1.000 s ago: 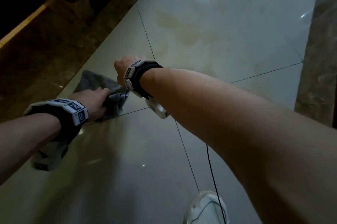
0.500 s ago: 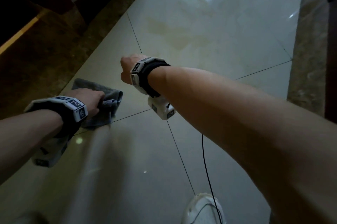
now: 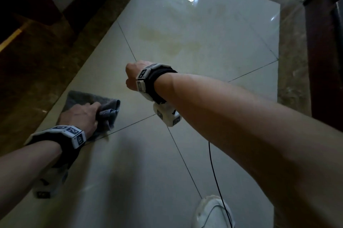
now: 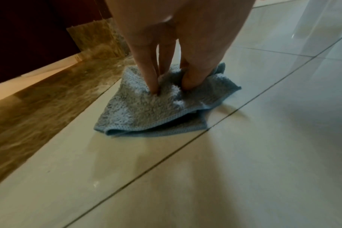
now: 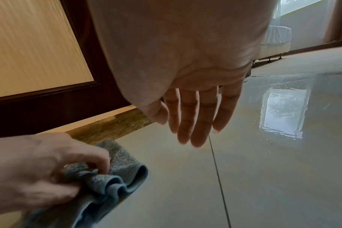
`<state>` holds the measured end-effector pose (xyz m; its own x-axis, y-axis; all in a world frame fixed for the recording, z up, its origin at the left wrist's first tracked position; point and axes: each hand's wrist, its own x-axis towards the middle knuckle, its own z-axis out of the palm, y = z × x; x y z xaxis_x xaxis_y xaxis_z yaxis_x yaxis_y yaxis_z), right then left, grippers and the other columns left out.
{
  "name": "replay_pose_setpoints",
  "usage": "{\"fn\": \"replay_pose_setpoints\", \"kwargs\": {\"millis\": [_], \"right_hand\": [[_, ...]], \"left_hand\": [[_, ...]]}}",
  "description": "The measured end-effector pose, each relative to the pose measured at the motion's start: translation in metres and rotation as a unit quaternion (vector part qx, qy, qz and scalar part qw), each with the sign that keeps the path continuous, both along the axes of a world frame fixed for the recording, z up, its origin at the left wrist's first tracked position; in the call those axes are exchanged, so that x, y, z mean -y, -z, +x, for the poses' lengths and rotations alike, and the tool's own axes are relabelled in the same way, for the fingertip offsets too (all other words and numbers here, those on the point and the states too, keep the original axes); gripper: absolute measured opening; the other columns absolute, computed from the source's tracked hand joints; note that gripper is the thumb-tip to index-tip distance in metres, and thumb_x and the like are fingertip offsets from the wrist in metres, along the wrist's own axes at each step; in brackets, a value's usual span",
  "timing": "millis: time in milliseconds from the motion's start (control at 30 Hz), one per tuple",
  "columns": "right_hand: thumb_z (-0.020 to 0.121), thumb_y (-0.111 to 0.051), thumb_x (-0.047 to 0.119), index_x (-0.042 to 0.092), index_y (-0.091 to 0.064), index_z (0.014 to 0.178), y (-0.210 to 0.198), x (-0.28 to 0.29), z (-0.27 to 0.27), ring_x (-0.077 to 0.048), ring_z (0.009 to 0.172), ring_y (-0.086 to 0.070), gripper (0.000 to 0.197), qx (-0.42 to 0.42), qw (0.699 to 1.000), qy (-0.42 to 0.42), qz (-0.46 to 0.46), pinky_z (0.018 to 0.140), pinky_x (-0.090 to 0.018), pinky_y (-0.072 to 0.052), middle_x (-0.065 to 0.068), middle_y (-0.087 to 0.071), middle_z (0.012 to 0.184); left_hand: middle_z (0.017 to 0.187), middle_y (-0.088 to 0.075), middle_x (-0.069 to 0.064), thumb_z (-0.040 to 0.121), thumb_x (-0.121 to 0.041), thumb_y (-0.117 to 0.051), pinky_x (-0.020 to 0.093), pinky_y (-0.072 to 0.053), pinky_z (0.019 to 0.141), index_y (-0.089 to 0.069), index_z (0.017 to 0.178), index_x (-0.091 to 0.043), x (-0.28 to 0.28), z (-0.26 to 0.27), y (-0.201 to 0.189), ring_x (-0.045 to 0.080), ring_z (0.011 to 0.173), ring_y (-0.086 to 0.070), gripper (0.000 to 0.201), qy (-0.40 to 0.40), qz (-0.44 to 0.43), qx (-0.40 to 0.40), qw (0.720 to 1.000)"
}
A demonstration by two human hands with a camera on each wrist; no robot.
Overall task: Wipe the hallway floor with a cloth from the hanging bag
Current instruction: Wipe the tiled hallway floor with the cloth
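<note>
Glossy cream-tiled hallway floor (image 3: 213, 45) with dark grout lines, brown marble border strip (image 3: 46, 71) along the left edge, window glare at the far end. Faint yellowish stain patch (image 3: 172, 42) ahead, probably the next area to wipe. Grey-blue fluffy microfibre cloth (image 4: 146, 111), folded double, flat on the tile just beside the border, near a grout line. Left hand (image 3: 81, 116) on top, fingertips (image 4: 154, 91) dug into the pile and bunching the near edge, likely to drag without slipping. Right hand (image 5: 195, 111) hanging free above the floor, fingers straight and together, touching nothing; probably held out for balance. White sneaker (image 3: 211, 213) at bottom.
</note>
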<state>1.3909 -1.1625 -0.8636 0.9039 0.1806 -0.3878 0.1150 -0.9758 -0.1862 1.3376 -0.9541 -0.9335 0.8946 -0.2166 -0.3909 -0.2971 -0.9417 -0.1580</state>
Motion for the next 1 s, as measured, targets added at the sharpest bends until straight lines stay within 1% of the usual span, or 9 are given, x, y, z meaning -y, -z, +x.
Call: {"fn": "replay_pose_setpoints", "kwargs": {"millis": [67, 200, 267, 467, 700, 800, 867, 933, 1000], "right_hand": [[0.083, -0.064, 0.019, 0.013, -0.056, 0.094, 0.001, 0.0, -0.002, -0.018, 0.059, -0.053, 0.014, 0.0, 1.0, -0.002, -0.004, 0.046, -0.023, -0.037, -0.004, -0.055, 0.075], [0.083, -0.063, 0.02, 0.014, -0.053, 0.092, 0.006, 0.002, -0.007, -0.02, 0.06, -0.053, 0.015, 0.0, 1.0, 0.0, -0.007, 0.053, -0.027, -0.047, -0.005, -0.054, 0.075], [0.085, -0.06, 0.02, 0.014, -0.053, 0.092, 0.008, 0.007, -0.009, -0.02, 0.061, -0.052, 0.012, 0.0, 1.0, 0.007, -0.001, 0.049, -0.026, -0.042, -0.005, -0.053, 0.075], [0.084, -0.063, 0.021, 0.016, -0.05, 0.091, 0.021, 0.02, -0.01, -0.019, 0.059, -0.049, 0.016, -0.008, 0.999, 0.032, 0.002, 0.049, -0.024, -0.035, -0.005, -0.052, 0.074], [0.077, -0.071, 0.022, 0.016, -0.054, 0.085, 0.037, 0.016, -0.002, -0.018, 0.054, -0.051, 0.02, -0.035, 0.998, 0.051, -0.007, 0.05, -0.023, -0.041, -0.004, -0.055, 0.069], [0.077, -0.069, 0.02, 0.015, -0.055, 0.087, 0.039, 0.013, 0.002, -0.016, 0.053, -0.05, 0.018, -0.041, 0.998, 0.051, 0.0, 0.046, -0.021, -0.035, -0.003, -0.053, 0.066], [0.078, -0.068, 0.02, 0.014, -0.057, 0.088, 0.039, 0.012, 0.005, -0.015, 0.052, -0.051, 0.016, -0.042, 0.998, 0.05, 0.002, 0.044, -0.021, -0.034, -0.004, -0.055, 0.067], [0.082, -0.067, 0.022, 0.016, -0.056, 0.089, 0.04, 0.012, 0.006, -0.014, 0.051, -0.048, 0.015, -0.041, 0.998, 0.049, 0.008, 0.042, -0.02, -0.031, -0.002, -0.053, 0.067], [0.083, -0.065, 0.024, 0.016, -0.053, 0.088, 0.043, 0.012, 0.005, -0.017, 0.054, -0.049, 0.016, -0.041, 0.998, 0.052, 0.01, 0.047, -0.021, -0.035, -0.003, -0.053, 0.069]], "left_hand": [[0.099, -0.062, 0.002, 0.09, -0.033, -0.058, 0.033, -0.046, 0.063, -0.049, 0.111, -0.028, 0.004, 0.004, 0.003, 0.022, 0.083, -0.057, 0.023, -0.009, -0.001, 0.023, 1.0], [0.088, -0.062, 0.005, 0.089, -0.033, -0.058, 0.033, -0.046, 0.064, -0.051, 0.108, -0.026, 0.019, 0.023, 0.006, 0.025, 0.083, -0.059, 0.021, -0.035, -0.031, 0.034, 0.998], [0.084, -0.058, 0.007, 0.09, -0.032, -0.058, 0.034, -0.046, 0.064, -0.051, 0.107, -0.026, 0.031, 0.033, 0.004, 0.028, 0.082, -0.058, 0.02, -0.046, -0.04, 0.033, 0.998], [0.08, -0.054, 0.006, 0.091, -0.034, -0.057, 0.034, -0.051, 0.063, -0.048, 0.108, -0.022, 0.052, 0.05, 0.008, 0.023, 0.072, -0.053, 0.023, 0.019, -0.06, 0.047, 0.997], [0.108, -0.057, 0.003, 0.087, -0.032, -0.056, 0.038, -0.051, 0.065, -0.05, 0.111, -0.026, 0.064, 0.036, 0.018, 0.027, 0.103, -0.054, 0.026, 0.117, -0.127, 0.044, 0.984], [0.098, -0.064, 0.008, 0.073, -0.017, -0.072, 0.035, -0.054, 0.05, -0.051, 0.118, -0.021, 0.063, 0.021, 0.02, 0.03, 0.089, -0.063, 0.05, 0.217, -0.207, 0.064, 0.952], [0.1, -0.065, 0.005, 0.069, -0.017, -0.076, 0.029, -0.05, 0.043, -0.051, 0.124, -0.022, 0.055, 0.035, 0.023, 0.029, 0.085, -0.062, 0.061, 0.289, -0.198, 0.072, 0.934], [0.119, -0.062, 0.001, 0.078, -0.022, -0.071, 0.031, -0.053, 0.052, -0.053, 0.129, -0.024, 0.045, 0.063, 0.023, 0.025, 0.095, -0.058, 0.054, 0.323, -0.133, 0.042, 0.936], [0.125, -0.057, 0.001, 0.084, -0.025, -0.065, 0.035, -0.053, 0.065, -0.05, 0.126, -0.028, 0.031, 0.089, 0.015, 0.026, 0.102, -0.057, 0.045, 0.271, -0.075, 0.013, 0.96]]}}
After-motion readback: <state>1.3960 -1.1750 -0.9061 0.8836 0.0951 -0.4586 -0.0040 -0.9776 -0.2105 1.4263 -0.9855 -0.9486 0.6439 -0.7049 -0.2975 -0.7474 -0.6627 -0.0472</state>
